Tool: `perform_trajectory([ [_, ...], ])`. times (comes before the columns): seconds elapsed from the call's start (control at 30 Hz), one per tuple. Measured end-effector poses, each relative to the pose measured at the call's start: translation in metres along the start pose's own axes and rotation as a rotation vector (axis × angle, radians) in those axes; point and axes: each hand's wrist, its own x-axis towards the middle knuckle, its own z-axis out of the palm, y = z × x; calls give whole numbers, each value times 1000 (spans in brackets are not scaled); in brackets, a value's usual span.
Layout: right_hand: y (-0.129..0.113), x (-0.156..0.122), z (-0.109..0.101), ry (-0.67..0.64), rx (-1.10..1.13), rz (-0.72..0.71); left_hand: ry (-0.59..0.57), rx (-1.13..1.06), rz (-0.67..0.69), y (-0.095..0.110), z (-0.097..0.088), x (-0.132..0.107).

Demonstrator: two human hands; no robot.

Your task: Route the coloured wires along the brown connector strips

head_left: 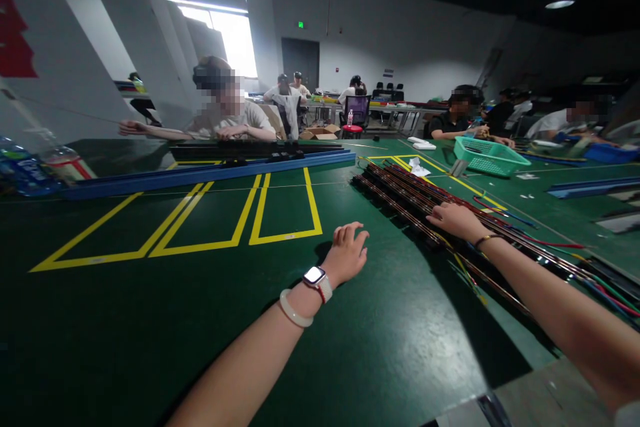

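My left hand (347,252) hovers low over the green table (200,320) with its fingers loosely curled and apart, holding nothing; a watch and a pale bangle sit on its wrist. My right hand (454,219) lies palm down on a long bundle of dark red-brown strips with wires (400,190), fingers closed over the strips. The bundle runs diagonally from the table's middle toward the right edge. Coloured wires (590,277) trail out of its near end.
Yellow taped rectangles (280,213) mark the table ahead. A long blue rail (215,170) with black parts crosses the far side. A teal basket (487,155) stands at back right, water bottles (30,170) at left. Several people sit at tables beyond.
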Motion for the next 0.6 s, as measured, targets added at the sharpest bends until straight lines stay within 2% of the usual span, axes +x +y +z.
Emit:
perform_trajectory([
  [0.13,-16,-2,-9,-75,-76,2,3,1,3,0,0,0],
  [0.2,-22,-5,-11,-70,-79,34,6,2,5,0,0,0],
  [0.4,-22,-11,-19,49,-20,223,20,11,9,0,1,0],
  [0.5,-13,-9,-35,120,30,301,21,6,7,0,1,0],
  [0.6,-1,-4,-56,204,46,283,37,2,5,0,0,0],
])
